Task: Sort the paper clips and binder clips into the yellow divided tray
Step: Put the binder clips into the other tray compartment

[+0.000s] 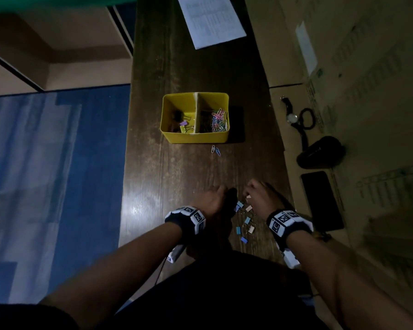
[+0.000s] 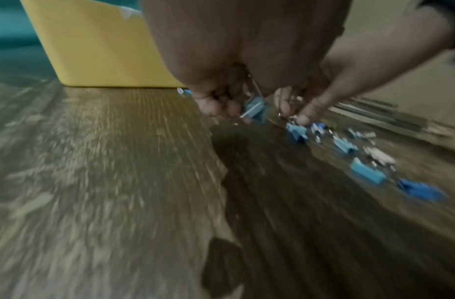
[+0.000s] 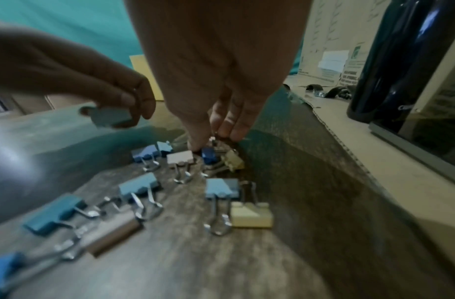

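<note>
The yellow divided tray (image 1: 196, 137) stands mid-table, binder clips in its left half and coloured paper clips (image 1: 218, 121) in its right half. Two loose paper clips (image 1: 215, 150) lie just in front of it. Several blue and cream binder clips (image 1: 245, 219) are scattered near the table's front edge. My left hand (image 1: 222, 190) hovers above them, pinching a light blue binder clip (image 2: 255, 109). My right hand (image 3: 216, 137) reaches down into the pile and pinches the wire handle of a dark blue binder clip (image 3: 208, 155), which still touches the table beside a cream one.
A flat cardboard sheet (image 1: 343, 67) borders the table on the right, carrying a wristwatch (image 1: 292, 118), a black rounded object (image 1: 321, 152) and a dark phone (image 1: 322, 201). A printed paper (image 1: 211, 20) lies at the far end. The table's left edge (image 1: 127, 163) drops to blue floor.
</note>
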The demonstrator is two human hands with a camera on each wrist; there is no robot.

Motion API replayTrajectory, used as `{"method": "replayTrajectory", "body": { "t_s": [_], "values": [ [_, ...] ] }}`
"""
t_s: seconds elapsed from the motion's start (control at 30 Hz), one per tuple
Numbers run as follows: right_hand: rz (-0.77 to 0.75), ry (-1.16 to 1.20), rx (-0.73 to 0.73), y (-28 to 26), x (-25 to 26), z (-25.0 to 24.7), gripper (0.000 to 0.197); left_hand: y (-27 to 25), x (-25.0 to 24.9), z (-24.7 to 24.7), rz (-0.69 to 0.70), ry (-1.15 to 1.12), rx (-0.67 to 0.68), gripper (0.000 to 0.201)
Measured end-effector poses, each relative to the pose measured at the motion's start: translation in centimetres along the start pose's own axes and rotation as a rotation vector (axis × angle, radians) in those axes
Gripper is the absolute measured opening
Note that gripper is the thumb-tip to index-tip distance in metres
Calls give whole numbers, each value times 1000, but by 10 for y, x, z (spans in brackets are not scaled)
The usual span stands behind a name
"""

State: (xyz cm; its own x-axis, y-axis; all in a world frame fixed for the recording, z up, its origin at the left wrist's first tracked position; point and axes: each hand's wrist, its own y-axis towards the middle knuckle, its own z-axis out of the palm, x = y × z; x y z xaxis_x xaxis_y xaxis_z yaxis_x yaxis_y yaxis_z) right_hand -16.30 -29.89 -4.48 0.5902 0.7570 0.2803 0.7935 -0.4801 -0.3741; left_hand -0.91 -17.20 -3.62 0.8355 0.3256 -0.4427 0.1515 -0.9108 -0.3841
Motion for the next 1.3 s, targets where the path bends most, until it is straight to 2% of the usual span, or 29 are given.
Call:
{"method": "replayTrajectory", "body": {
  "t_s": [0.07,0.13,0.23,0.33,0.4,0.47,0.53,0.63,0.77,0.83,0.93,1.07,1.13,1.2,1.3],
  "values": [
    [-33,-29,-36,0,-2,-1,24,6,0,-2,4,26,34,39],
    [-49,-14,-8,1,-5,-3,26,11,-4,-8,-12,38,90,40],
    [-14,34,5,0,-9,-3,16,14,-15,-11,-6,148,160,44],
    [21,87,-17,-2,-9,-7,10,14,-24,-9,18,185,166,50],
    [53,127,-35,-2,-14,-9,16,13,-29,-6,61,163,162,53],
    [124,220,-73,-4,-21,-12,36,12,-32,-2,92,153,187,54],
    [179,378,-111,-7,-27,-20,47,11,-34,2,86,166,197,55],
    [241,503,-144,-10,-36,-34,37,12,-36,7,71,191,172,56],
    [364,794,-174,-16,-45,-37,28,14,-49,7,104,252,103,49],
    [350,777,-104,-19,-44,-36,23,17,-55,7,115,271,88,49],
    [323,663,52,-23,-41,-28,15,24,-56,12,174,361,148,48],
    [259,302,139,-31,-31,-15,26,27,-52,15,196,380,181,47],
    [216,126,173,-35,-25,-9,42,26,-51,12,151,312,190,45],
    [211,77,202,-38,-23,0,50,26,-50,7,97,233,195,40],
    [185,74,215,-39,-21,11,39,28,-44,8,112,211,200,40]
  ]
}}
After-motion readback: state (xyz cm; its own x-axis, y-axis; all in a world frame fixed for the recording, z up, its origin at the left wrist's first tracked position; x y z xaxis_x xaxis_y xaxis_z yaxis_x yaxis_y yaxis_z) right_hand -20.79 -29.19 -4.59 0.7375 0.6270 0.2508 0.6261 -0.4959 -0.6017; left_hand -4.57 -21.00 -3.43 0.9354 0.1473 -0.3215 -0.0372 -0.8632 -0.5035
